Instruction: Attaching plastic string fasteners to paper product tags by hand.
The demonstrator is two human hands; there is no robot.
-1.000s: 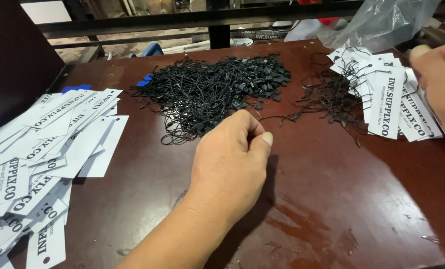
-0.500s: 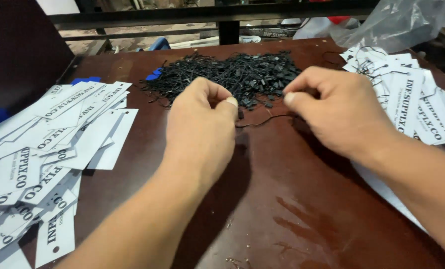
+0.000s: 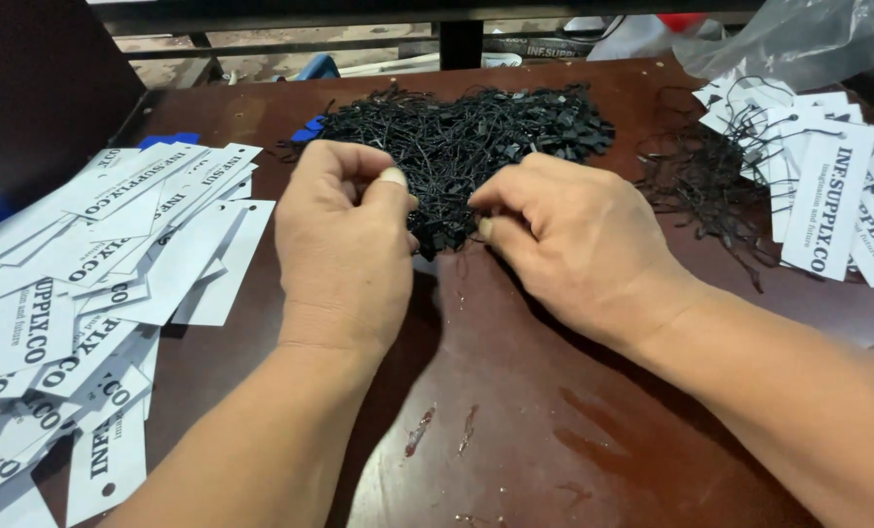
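Both hands work at the near edge of a heap of black tag strings (image 3: 476, 137) lying in the middle of a dark brown table (image 3: 574, 430).

Left hand (image 3: 344, 244): fingers curled inward, thumb pressed toward the forefinger in a pinch at the heap's near edge. It appears to grip a strand or small clasp, but the item itself is too thin and dark against the heap to confirm.

Right hand (image 3: 574, 244): likewise curled, thumb and fingertips drawn together at the heap's near edge, just beside the left hand. It looks closed on a strand; what exactly it holds cannot be told.

The two pinches face each other closely, which suits teasing a single string out of a tangle: one hand steadies while the other pulls.

Layout: a loose spread of white rectangular paper hang tags (image 3: 85, 293), with punched holes and no strings visible, lies to the left, within reach of the left hand. To the right, a second group of white tags with black strings attached (image 3: 818, 186) lies fanned, with a looser tangle of black strings (image 3: 701, 181) between it and the heap. A clear plastic bag (image 3: 799, 39) sits at the far right corner. The arrangement suggests unstrung stock on one side, strung tags on the other.
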